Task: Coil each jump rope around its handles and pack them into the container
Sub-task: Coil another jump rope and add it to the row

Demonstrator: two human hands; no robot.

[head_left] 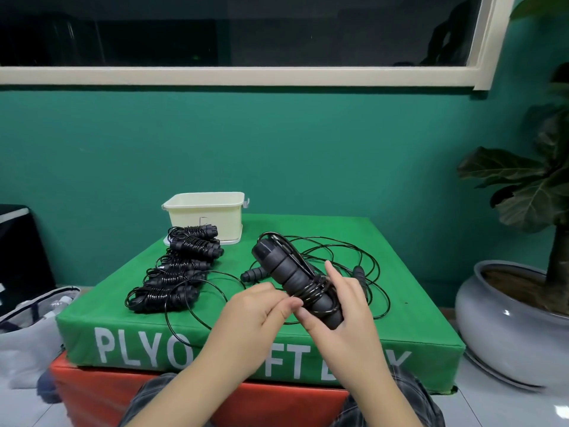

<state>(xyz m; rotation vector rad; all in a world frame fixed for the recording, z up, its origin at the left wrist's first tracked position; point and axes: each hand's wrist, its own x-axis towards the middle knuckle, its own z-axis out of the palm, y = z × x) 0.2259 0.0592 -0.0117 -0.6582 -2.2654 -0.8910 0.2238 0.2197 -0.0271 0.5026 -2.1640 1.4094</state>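
A pair of black jump rope handles [286, 269] is lifted above the green box, tilted up to the left, with a few turns of black cord around the lower end. My right hand [341, 306] grips that lower end from the right. My left hand [261, 306] pinches the cord beside the handles. The loose cord [191, 315] loops down over the box. Several coiled jump ropes [181, 266] lie in a row at the left. The cream container [209, 215] stands behind them. Another uncoiled rope [358, 274] lies spread on the right.
All of it sits on a green soft plyo box [400, 328] stacked on an orange one [184, 396]. A potted plant in a grey pot [505, 328] stands at the right. A grey bag [27, 334] lies on the floor at the left.
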